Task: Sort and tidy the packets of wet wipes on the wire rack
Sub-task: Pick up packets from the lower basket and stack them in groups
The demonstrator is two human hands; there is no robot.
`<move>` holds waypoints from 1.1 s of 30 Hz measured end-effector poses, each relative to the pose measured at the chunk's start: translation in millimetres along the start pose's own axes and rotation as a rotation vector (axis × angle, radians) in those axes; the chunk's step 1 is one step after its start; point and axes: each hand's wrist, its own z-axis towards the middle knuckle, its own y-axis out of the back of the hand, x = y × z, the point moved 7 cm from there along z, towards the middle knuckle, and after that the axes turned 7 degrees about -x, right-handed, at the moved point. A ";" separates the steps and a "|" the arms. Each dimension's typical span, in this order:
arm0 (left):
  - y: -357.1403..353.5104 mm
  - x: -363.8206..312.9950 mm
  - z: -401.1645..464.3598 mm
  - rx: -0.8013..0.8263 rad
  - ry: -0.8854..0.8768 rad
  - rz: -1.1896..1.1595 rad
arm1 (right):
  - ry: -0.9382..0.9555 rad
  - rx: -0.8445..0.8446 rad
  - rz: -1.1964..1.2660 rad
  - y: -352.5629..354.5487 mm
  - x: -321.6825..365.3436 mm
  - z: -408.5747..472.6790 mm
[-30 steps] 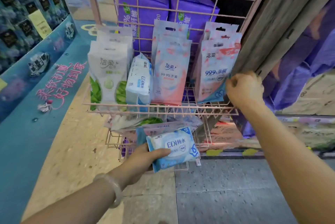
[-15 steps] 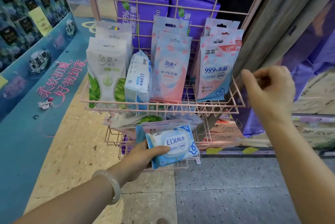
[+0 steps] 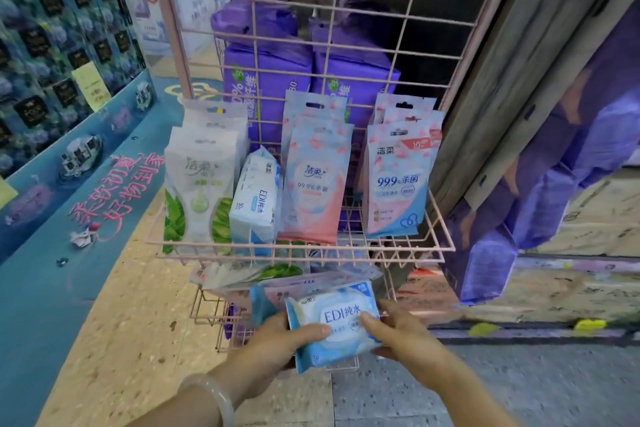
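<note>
Head view: your left hand (image 3: 277, 340) and right hand (image 3: 401, 340) both pinch one blue EDI packet (image 3: 334, 331) at 6 o'clock, below the upper basket (image 3: 301, 255). Up there, four upright rows look sorted, a matching EDI packet (image 3: 256, 200) standing at 11 o'clock. The lower shelf's heap (image 3: 270, 276), at 12 o'clock from your hands, still needs sorting, I judge.

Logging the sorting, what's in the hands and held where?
Both hands grip the blue EDI wipes packet: left hand at its left end, right hand at its right.
</note>
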 end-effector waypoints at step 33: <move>69.3 -51.8 -27.7 -0.662 -0.662 0.907 | 0.250 -0.374 -0.199 65.5 -2.5 78.4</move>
